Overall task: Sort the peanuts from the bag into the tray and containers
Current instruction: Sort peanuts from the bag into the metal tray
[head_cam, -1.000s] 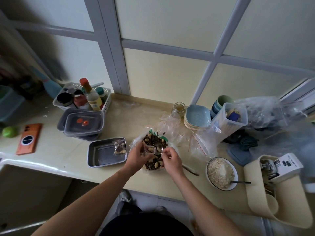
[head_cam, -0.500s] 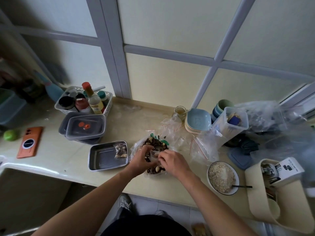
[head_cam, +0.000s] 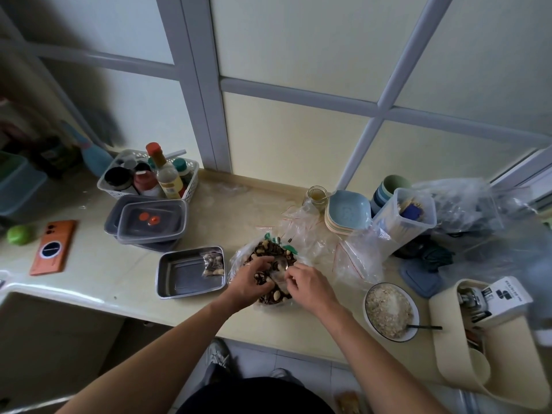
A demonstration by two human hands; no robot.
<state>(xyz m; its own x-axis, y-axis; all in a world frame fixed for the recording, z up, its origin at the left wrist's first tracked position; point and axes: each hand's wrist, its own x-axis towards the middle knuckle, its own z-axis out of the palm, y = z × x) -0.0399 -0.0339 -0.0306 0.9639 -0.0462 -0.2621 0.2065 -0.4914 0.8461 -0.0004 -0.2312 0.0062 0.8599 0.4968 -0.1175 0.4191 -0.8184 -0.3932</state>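
Note:
An open clear plastic bag (head_cam: 263, 252) of pale peanuts mixed with dark pieces lies on the counter in front of me. My left hand (head_cam: 252, 277) rests over the bag, its fingers curled round a small clear pouch (head_cam: 279, 276). My right hand (head_cam: 306, 283) is right beside it, pinching a metal spoon (head_cam: 282, 265) whose bowl sits at the pouch's mouth. Left of the bag stands a steel tray (head_cam: 182, 279) with one filled small pouch (head_cam: 213, 264) in its far right corner. Two stacked lidded containers (head_cam: 150, 222) sit behind the tray.
A white basket of bottles (head_cam: 149, 177) stands at the back left, an orange phone (head_cam: 53, 248) and a green fruit (head_cam: 18, 234) at the far left. Right of the bag are empty zip bags (head_cam: 355, 258), stacked plates (head_cam: 346, 215), a tall clear container (head_cam: 403, 219) and a bowl of flakes (head_cam: 391, 312).
Both hands have dropped lower onto the peanut bag and drawn closer together. The spoon and the small pouch now meet over the peanuts.

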